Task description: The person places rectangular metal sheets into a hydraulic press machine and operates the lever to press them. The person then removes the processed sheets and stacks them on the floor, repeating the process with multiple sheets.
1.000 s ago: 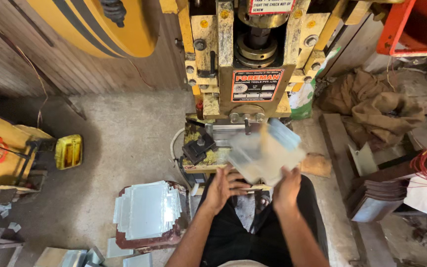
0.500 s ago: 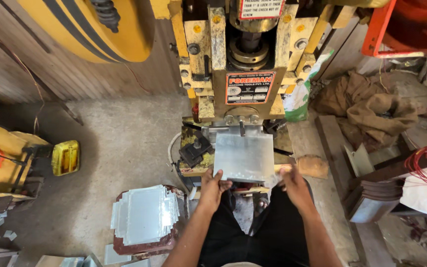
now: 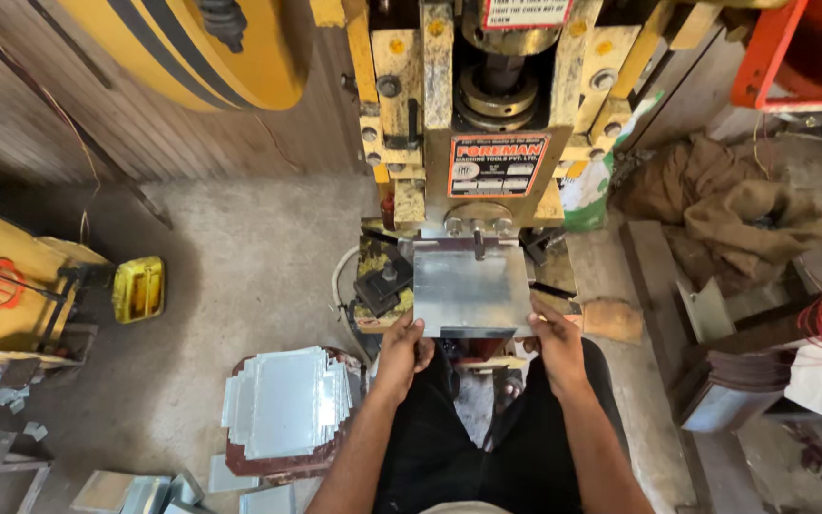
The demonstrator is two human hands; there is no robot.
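Hands both on sheet now: left hand (image 3: 400, 350) pinching near-left corner, right hand (image 3: 556, 345) gripping near-right edge. Sheet (image 3: 471, 290) was waving mid-air a second ago, now flat and square on press (image 3: 487, 143) bed under ram. Looks seated. Stack (image 3: 283, 400) of sheets sits on floor, left.

Bare forearms, black trousers
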